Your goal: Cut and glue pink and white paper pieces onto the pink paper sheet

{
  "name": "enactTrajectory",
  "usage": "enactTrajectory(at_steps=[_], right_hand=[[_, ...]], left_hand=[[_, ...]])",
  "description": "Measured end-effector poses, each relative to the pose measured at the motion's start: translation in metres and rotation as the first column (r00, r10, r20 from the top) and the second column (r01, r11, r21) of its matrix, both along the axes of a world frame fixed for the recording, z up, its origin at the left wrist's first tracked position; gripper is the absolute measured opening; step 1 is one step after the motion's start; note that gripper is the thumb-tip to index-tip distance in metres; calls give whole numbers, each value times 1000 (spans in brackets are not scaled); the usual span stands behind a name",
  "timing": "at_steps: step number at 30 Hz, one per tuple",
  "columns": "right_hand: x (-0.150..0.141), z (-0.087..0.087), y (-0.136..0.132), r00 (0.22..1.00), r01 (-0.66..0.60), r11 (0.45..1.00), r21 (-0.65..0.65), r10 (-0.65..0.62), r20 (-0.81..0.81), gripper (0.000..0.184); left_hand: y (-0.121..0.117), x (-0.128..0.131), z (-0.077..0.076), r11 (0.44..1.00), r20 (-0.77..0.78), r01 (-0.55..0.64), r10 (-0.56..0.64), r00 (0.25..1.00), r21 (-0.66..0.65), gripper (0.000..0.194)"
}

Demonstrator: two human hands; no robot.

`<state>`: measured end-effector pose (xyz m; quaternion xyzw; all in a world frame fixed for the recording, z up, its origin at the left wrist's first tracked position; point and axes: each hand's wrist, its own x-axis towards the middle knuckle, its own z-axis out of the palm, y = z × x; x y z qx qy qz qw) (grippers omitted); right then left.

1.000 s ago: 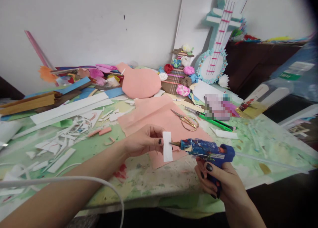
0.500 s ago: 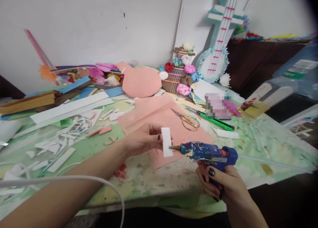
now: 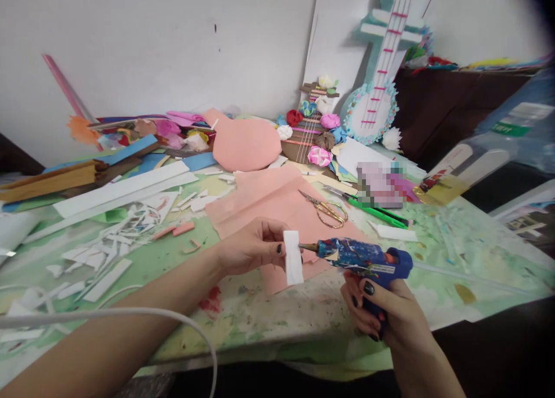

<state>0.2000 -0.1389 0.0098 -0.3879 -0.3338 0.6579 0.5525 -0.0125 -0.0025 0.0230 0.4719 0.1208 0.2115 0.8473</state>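
My left hand [image 3: 251,247] pinches a small white foam strip [image 3: 293,257] upright above a pink sheet [image 3: 269,204] on the table. My right hand [image 3: 381,311] grips the handle of a blue glue gun [image 3: 364,258] smeared with paint. The gun's brass nozzle points left and touches the upper right edge of the strip. A clear glue stick juts out of the gun's back toward the right.
Gold-handled scissors [image 3: 327,210] and a green cutter [image 3: 375,213] lie beyond the hands. White foam scraps [image 3: 113,242] litter the left of the green table [image 3: 477,253]. Paper flowers, a pink foam shape [image 3: 245,143] and a craft guitar [image 3: 377,97] stand at the back. A white cable [image 3: 130,314] crosses my left forearm.
The glue gun rose from the strip's lower edge to its upper part. My left hand lowered the strip slightly.
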Motion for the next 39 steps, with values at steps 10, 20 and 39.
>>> enactTrajectory(at_steps=[10,20,39], right_hand=[[-5,-2,7,1000,10,1000,28,-10,8,34],[-5,-8,10,997,-55,998,29,53,54,38],[-6,0,8,999,-45,999,-7,45,13,36]], left_hand=[[1,0,-2,997,19,69,-69,997,20,23],[0,0,-1,1000,-60,28,-27,998,11,33],[0,0,-1,998,-63,60,-60,996,-13,31]])
